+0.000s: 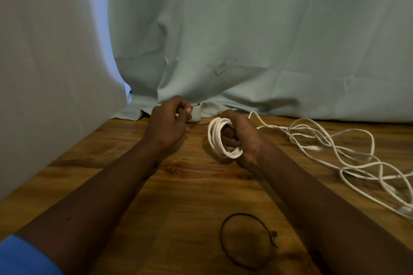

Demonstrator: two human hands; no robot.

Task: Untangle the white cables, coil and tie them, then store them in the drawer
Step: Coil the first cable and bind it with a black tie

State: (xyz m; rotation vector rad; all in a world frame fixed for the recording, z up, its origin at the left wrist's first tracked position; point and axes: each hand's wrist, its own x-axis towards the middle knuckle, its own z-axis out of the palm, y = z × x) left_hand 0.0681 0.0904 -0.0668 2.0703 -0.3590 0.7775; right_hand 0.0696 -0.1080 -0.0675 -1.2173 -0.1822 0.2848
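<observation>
White cables (300, 140) lie in two lots on the wooden table (178, 185), told here from the near edge outward. Nearest, at seven o'clock in the view, a blue sleeve (20, 257) covers the left upper arm. At six o'clock a thin black loop (241, 214) lies flat on the wood between the two forearms, with a small knob on its right side.

Further out, just left of centre, the left hand (167, 123) has thumb and fingertips pressed together on a thin black strip (197, 104). The strip's free end sticks out toward two o'clock from the pinch (what it is made of cannot be told). At three o'clock from that hand, close but not touching, the right hand (243, 138) is curled round a coil (215, 138) of white cable. Its fingers pass through the middle of the rings and the hand closes over them, so the coil stands on edge.

From just behind this hand the uncoiled cable runs off toward three o'clock. It sprawls in loose, crossing loops over the right side of the table down to four o'clock, with small plugs showing among the strands.

Farthest, from ten to two o'clock, a pale green cloth (268, 40) hangs as a backdrop, its hem bunched on the table's far edge behind the hands. A white sheet (44, 51) hangs at nine o'clock.
</observation>
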